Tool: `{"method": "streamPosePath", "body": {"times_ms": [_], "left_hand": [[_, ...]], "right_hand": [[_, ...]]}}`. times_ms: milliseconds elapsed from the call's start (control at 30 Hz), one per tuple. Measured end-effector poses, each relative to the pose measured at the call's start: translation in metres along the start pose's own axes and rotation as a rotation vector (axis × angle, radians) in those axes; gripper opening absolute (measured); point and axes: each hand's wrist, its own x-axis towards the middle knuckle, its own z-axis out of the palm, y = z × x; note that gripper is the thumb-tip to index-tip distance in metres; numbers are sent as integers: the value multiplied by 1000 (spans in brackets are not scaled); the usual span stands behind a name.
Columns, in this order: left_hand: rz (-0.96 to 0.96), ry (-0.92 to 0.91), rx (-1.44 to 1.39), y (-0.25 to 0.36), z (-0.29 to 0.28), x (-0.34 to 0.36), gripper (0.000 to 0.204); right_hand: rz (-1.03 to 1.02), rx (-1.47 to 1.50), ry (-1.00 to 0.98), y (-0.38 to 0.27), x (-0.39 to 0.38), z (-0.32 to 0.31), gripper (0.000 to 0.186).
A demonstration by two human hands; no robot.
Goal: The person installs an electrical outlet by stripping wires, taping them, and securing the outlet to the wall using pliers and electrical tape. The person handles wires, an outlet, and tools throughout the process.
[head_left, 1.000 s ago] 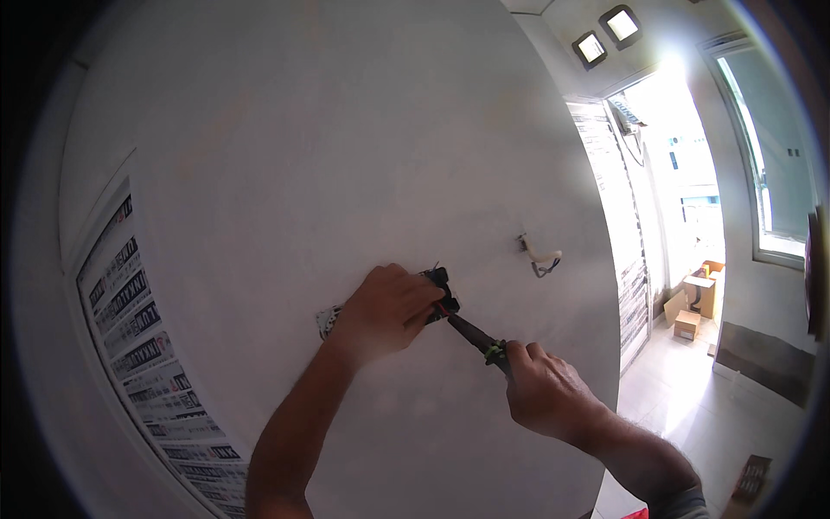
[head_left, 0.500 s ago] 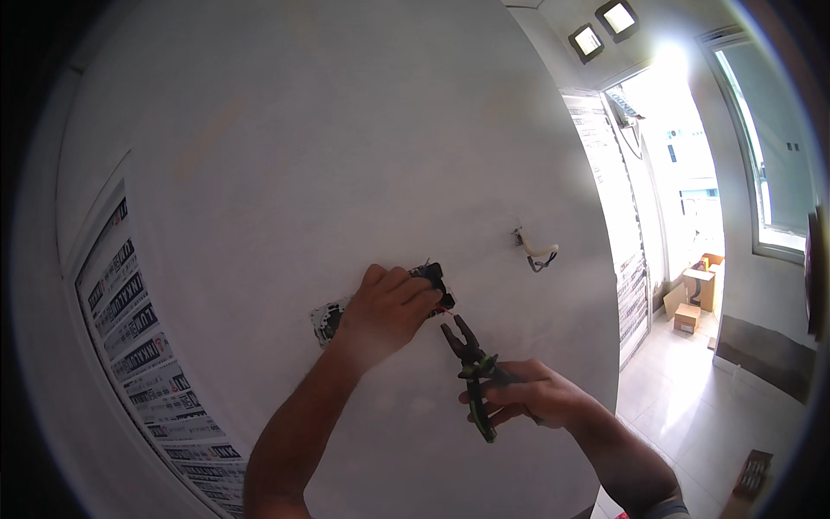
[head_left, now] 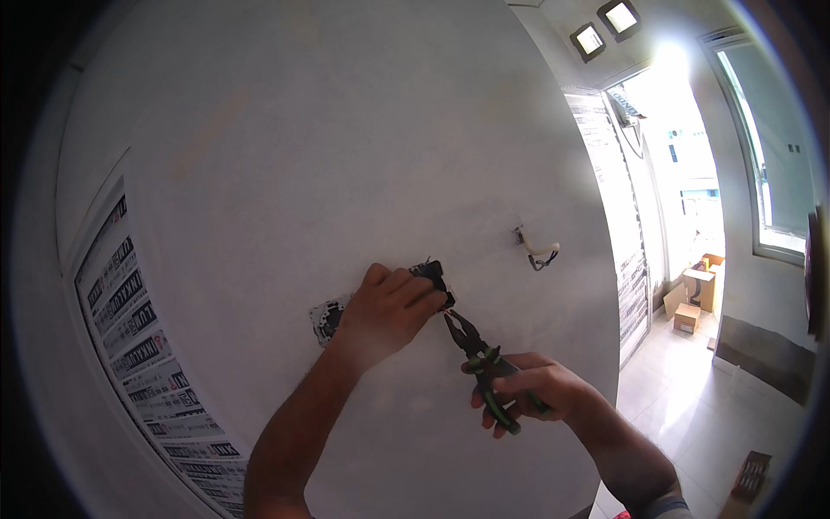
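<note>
My left hand point(head_left: 391, 310) is closed at a dark wall box point(head_left: 439, 281), its fingertips pinching at the box's lower right edge. What they hold is mostly hidden; a thin wire end shows only faintly there. My right hand point(head_left: 540, 387) grips black and green pliers point(head_left: 475, 344) by the handles. The jaws point up and left, their tips close to my left fingertips at the wire; whether they bite it I cannot tell. Left of my left hand, partly covered by it, a socket fitting with a pale metal frame point(head_left: 328, 321) sits in the wall.
White and dark cables point(head_left: 540, 253) stick out of the grey wall point(head_left: 363, 156) to the right. At far left stands a panel covered in printed film point(head_left: 143, 324). Beyond the wall's right edge, cardboard boxes point(head_left: 688, 317) lie on a tiled floor point(head_left: 670, 415) by a bright doorway.
The plier jaws have moved up to my left fingertips and closed somewhat. My right hand has drawn its fingers tighter round the handles. My left hand stays nearly still.
</note>
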Motion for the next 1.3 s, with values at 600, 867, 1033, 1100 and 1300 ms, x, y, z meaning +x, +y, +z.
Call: {"method": "streamPosePath", "body": {"times_ms": [600, 867, 1033, 1100, 1300], "left_hand": [[35, 29, -4, 2, 3, 1, 21], [26, 35, -7, 1, 6, 0, 18], [30, 25, -5, 2, 2, 2, 18], [38, 32, -1, 3, 1, 2, 18], [66, 62, 30, 0, 4, 3, 20]], "right_hand": [[-34, -27, -58, 2, -4, -4, 63], [-19, -4, -134, 8, 12, -21, 64], [-55, 400, -344, 32, 20, -13, 58], [16, 632, -453, 50, 25, -4, 52], [-232, -1156, 427, 16, 6, 8, 37]]}}
